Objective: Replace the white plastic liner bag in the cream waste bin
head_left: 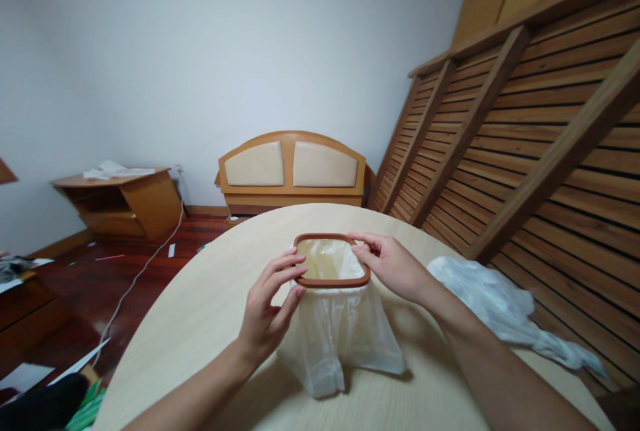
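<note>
Head view shows your left hand [267, 304] with its fingers a little spread over the left side of the brown rim [332, 283]; whether they pinch it, I cannot tell. Your right hand [393, 268] pinches the back right corner between thumb and fingers. Under the rim, the translucent bag [345, 324] hangs to the round table [210, 324], left of the crumpled plastic bag [480, 298]

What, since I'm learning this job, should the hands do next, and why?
I'd probably press the ring down evenly: the left hand touches its left side, the right hand its far right corner, and the bag lines the inside and hangs down outside below it. I can't tell whether the ring is fully seated.
</note>
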A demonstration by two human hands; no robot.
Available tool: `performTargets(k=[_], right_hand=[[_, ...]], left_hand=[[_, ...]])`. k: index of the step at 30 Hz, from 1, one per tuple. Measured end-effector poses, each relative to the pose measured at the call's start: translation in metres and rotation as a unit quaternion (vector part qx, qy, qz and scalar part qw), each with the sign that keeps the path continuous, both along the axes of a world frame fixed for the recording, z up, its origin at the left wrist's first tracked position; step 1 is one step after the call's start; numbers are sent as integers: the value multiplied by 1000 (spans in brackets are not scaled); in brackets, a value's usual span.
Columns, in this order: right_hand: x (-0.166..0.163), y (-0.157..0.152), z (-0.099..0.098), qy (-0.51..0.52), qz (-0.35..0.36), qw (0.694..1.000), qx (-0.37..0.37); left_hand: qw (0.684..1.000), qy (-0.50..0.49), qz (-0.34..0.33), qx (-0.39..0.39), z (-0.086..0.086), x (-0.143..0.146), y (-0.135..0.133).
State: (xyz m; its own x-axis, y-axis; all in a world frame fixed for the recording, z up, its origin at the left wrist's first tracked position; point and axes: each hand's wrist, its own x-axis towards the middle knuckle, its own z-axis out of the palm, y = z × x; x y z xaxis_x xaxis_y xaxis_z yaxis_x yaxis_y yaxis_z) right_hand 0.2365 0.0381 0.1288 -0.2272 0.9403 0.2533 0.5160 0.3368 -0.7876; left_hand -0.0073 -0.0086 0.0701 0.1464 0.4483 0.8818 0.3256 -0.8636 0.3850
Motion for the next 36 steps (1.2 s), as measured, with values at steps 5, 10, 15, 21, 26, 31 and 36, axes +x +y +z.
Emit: performTargets(k=[5,10,15,21,26,31,36], right_hand=[[1,2,-1,-13,-15,999,40],[1,5,-4,8,-3,999,43],[1,6,-7,26,18,999,16],[0,5,-8,38,22,999,24],[-1,3,-8,36,32,998,32],[1,3,-9,23,47,997,48],[-2,1,-9,-2,44,996,74]], left_hand=[[1000,-1,-4,0,-2,-1,0],[1000,13,-6,-4,-4,-2,0],[1000,20,-17,-6,-3,-3,0],[999,30,-19,-3,-2,-2,0],[999,36,-14,-3,1,-2,-1],[999,42,-10,2,3,-2,-2],[999,46,-7,0,4,-2,-3]])
